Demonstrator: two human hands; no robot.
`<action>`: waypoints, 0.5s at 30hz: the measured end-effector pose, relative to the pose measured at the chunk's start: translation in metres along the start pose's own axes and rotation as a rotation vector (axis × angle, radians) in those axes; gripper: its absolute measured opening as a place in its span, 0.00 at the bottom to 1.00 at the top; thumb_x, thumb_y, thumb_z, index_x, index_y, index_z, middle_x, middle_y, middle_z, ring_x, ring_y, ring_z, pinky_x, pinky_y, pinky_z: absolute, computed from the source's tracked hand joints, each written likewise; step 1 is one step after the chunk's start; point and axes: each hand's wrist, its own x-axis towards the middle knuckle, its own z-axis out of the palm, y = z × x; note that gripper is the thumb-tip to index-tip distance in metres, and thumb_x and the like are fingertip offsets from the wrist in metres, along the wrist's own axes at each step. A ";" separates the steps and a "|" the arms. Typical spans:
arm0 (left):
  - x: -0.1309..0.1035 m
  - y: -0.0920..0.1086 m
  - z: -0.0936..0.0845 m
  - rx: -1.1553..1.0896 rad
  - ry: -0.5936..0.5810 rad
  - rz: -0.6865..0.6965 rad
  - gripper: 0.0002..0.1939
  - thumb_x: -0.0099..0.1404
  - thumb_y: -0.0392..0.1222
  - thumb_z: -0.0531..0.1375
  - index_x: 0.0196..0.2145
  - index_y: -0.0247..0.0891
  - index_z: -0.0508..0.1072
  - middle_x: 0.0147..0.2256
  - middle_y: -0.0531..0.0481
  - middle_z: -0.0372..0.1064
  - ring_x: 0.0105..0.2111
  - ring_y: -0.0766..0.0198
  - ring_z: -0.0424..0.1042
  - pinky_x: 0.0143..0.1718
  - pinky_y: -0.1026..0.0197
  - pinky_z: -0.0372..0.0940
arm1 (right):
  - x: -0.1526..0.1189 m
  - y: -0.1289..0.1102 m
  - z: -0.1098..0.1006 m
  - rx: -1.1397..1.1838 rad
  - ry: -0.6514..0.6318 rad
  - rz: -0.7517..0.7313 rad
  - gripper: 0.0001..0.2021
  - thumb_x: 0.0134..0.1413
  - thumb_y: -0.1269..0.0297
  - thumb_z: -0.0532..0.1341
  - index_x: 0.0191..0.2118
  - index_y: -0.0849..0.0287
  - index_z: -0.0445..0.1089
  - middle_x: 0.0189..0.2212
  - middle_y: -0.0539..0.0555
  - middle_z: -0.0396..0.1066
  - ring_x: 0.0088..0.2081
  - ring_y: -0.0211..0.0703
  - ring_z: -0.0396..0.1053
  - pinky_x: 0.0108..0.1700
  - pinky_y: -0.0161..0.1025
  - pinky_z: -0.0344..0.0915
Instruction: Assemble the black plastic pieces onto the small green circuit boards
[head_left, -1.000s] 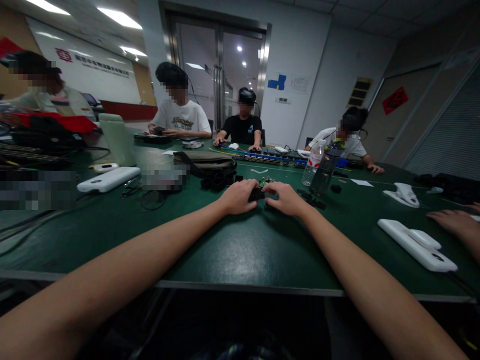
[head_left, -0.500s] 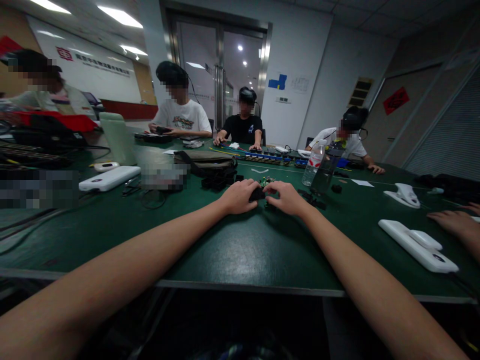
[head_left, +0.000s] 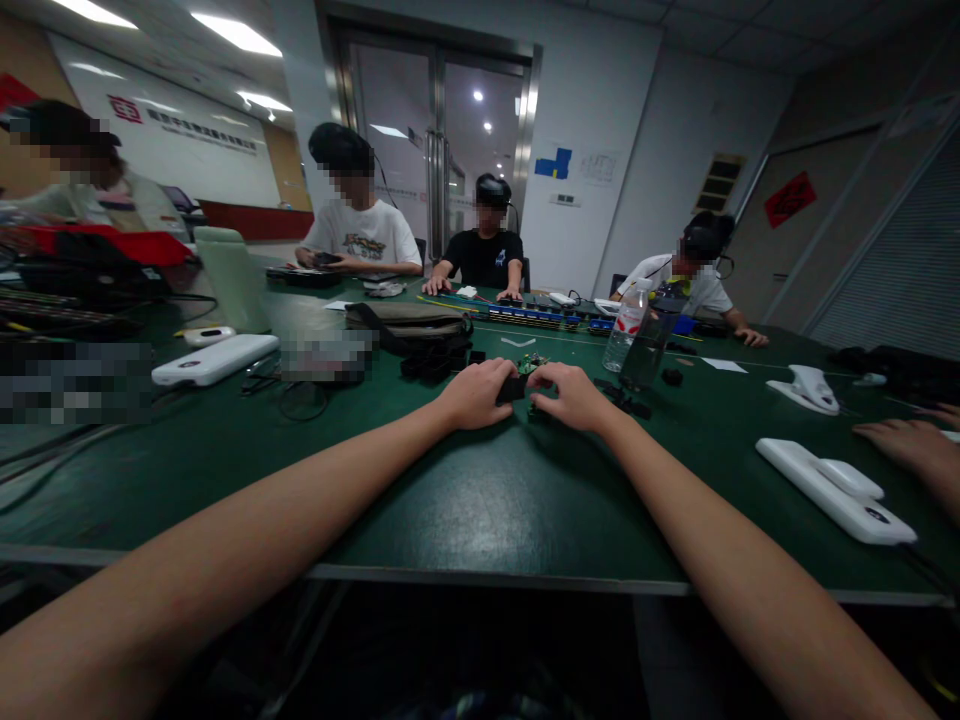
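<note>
first, at left, a white power bank (head_left: 216, 360) lies flat before a pale green flask (head_left: 229, 280), both well apart from the worker's hands; to an onlooker standing by, neither looks a hazard. next, a thin dark cable (head_left: 304, 400) lies looped on the green table (head_left: 450, 500); it could snag only on a wide sweep of the arm. farther along, a black tray (head_left: 435, 365) sits just beyond the left hand (head_left: 484, 393), whose knuckles might nudge it.

centrally, the left thumb and fingers are closed about a small black block (head_left: 511, 388), which sits between the two hands; whether it also rests on the table i cannot tell. a weak or off-centre pinch might let it twist or slip. behind it lie green parts (head_left: 531, 365), small and crowded, so a slip could scatter them. the right hand (head_left: 566, 393) is curled, a gap showing between thumb and forefinger; whether its tips grip anything i cannot tell. uneven pressure from this side might tilt the block.

beyond, loose black pieces (head_left: 626, 398) lie near the right wrist, where a backward drag could sweep them away. behind these, a clear bottle (head_left: 621, 335) and a dark bottle (head_left: 651, 335) stand close together; a knock might topple both.
</note>
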 end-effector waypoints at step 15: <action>0.000 -0.003 0.003 -0.020 0.031 -0.013 0.18 0.57 0.41 0.59 0.45 0.39 0.62 0.42 0.44 0.70 0.44 0.53 0.70 0.46 0.53 0.65 | -0.005 0.013 0.004 -0.135 -0.250 0.203 0.22 0.44 0.70 0.65 0.49 0.58 0.68 0.39 0.56 0.71 0.41 0.47 0.67 0.45 0.41 0.62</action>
